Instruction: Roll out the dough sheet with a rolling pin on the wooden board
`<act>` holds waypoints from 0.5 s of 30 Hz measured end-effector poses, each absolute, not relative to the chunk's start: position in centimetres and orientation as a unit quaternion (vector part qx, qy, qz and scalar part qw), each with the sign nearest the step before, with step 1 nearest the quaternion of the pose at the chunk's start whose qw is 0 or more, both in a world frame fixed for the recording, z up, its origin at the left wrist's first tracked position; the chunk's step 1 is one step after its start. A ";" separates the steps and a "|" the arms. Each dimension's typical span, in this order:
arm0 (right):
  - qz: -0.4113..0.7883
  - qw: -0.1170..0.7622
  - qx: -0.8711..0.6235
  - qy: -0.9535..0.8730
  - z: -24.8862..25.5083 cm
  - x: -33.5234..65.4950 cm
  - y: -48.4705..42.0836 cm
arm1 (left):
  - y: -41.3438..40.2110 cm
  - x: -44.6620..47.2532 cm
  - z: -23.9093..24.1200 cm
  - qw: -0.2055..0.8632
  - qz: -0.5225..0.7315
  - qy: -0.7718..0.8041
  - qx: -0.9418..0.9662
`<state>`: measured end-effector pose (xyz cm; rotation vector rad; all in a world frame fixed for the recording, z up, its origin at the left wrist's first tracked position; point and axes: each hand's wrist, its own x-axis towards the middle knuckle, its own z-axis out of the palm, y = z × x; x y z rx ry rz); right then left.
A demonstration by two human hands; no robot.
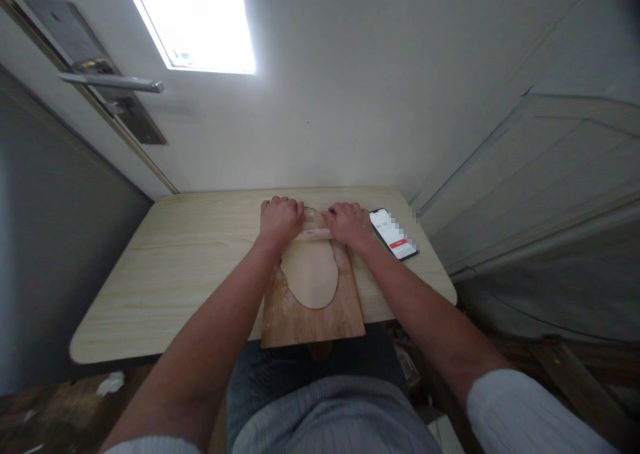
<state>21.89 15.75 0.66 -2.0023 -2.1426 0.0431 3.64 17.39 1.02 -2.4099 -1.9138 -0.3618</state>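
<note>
Head view: one sheet of dough [311,277] under one rolling pin [319,234]

At the center of the frame, a person's left hand [283,219] and right hand [347,222] curl their fingers closed on the two ends of the pale pin, hiding both tips from an onlooker. The rounded sheet lies flat below it on one wooden board [315,327], whose near edge juts past the single table [130,274] at bottom center. Hands and wrists mask the board's upper sides; two forearms cut across the lower frame. One phone [383,224], screen lit, lies just beside the right hand, right of center. One door [360,81] rises behind, with one bright window pane [200,21] and, at upper left, one lever handle [115,82]. One white scrap [111,383] lies on the floor at lower left, its nature unclear.
</note>
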 end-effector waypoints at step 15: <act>-0.026 0.126 -0.712 -0.690 0.6 21.4 15.4 | 18.4 3.8 1.3 0.044 -0.121 -0.619 -0.775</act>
